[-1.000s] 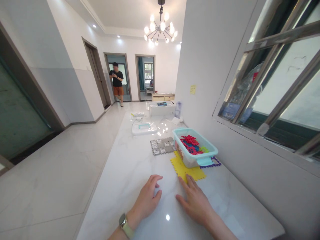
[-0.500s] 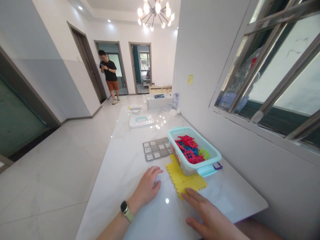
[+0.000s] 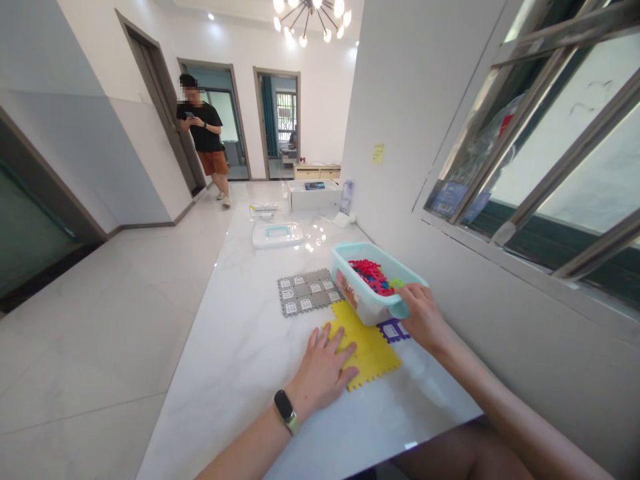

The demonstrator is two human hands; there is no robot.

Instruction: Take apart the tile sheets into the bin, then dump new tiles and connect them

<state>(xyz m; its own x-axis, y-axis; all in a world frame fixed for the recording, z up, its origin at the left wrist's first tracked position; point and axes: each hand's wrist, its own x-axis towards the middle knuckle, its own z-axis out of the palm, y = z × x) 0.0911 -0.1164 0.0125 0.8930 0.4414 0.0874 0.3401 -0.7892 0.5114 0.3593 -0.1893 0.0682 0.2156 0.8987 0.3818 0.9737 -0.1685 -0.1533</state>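
Observation:
My left hand, with a watch on its wrist, lies with fingers spread over the left edge of a yellow sheet of interlocking puzzle tiles. My right hand grips the near handle of a light blue plastic bin, fingers curled over its rim. Inside the bin are red tiles, with some blue and green ones. The bin's bottom covers the far part of the yellow sheet. Purple tiles show partly from under the bin beside my right hand. Left of the bin lies a grey tile sheet with white window pieces.
Farther along the white table are a clear lid, a white box and a clear bottle. A wall with a barred window runs along the right. A person stands near the doorways, holding a phone.
My right hand has moved from the yellow sheet up to the bin's handle, and the near end of the bin has shifted, uncovering more purple tiles. My left hand has moved right onto the yellow sheet.

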